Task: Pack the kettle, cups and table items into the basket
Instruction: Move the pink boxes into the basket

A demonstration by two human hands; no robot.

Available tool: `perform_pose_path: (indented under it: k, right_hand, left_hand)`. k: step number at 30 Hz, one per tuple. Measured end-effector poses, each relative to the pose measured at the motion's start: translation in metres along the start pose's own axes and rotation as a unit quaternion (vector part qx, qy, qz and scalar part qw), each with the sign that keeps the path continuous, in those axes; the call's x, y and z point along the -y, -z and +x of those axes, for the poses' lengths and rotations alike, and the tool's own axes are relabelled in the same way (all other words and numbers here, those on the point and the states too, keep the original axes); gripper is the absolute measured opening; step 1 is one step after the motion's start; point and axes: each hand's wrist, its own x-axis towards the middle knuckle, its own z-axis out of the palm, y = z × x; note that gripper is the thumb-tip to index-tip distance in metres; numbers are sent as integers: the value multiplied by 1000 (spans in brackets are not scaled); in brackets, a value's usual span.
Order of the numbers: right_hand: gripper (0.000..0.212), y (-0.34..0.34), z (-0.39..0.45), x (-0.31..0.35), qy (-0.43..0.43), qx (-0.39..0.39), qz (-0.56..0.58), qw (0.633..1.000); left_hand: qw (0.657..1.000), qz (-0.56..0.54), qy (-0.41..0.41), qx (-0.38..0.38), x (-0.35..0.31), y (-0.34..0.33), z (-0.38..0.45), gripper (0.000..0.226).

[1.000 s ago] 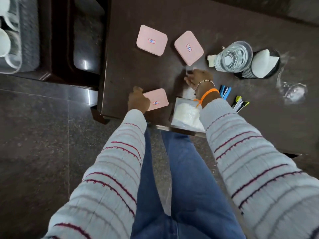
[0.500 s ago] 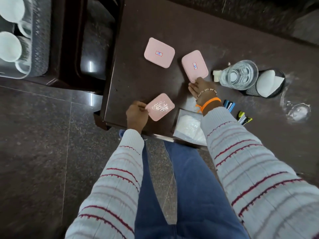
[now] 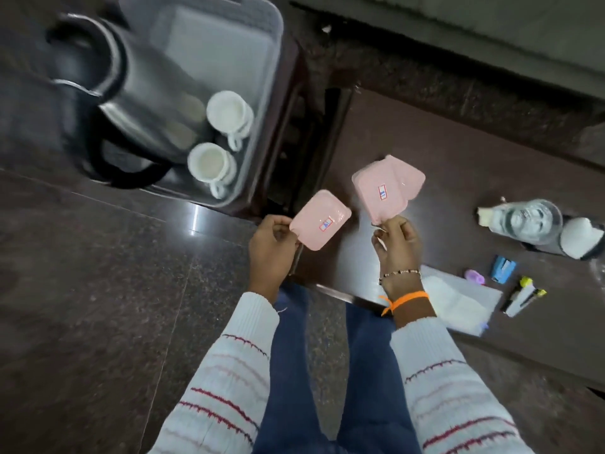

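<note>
My left hand (image 3: 271, 249) holds one pink square coaster (image 3: 319, 219) by its corner, lifted over the table's left edge. My right hand (image 3: 397, 247) grips two more pink coasters (image 3: 383, 190) stacked together, raised above the dark table (image 3: 458, 165). At upper left stands the clear plastic basket (image 3: 262, 93) with a steel kettle (image 3: 137, 93) and two white cups (image 3: 229, 114) inside. A white tray lies in the basket's far part.
On the table to the right are a glass jar (image 3: 523, 221), a black mesh holder with white paper (image 3: 581, 240), a blue stapler (image 3: 502, 268), highlighters (image 3: 523, 296) and a plastic bag of white powder (image 3: 458, 299). Dark stone floor lies below.
Both hands have lifted the pink coasters off the table; the right hand gathered two. The view swung left, bringing the basket with kettle and cups into sight.
</note>
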Motion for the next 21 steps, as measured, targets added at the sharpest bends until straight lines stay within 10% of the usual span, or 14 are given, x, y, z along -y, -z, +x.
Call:
perform_pose_path:
  k: [9, 21]
  right_hand:
    - [30, -121, -29, 6, 32, 51, -18, 998]
    - [25, -141, -29, 11, 55, 24, -69, 996]
  left_hand:
    - [992, -40, -113, -38, -105, 79, 75, 34]
    - [991, 65, -70, -92, -178, 47, 173, 46]
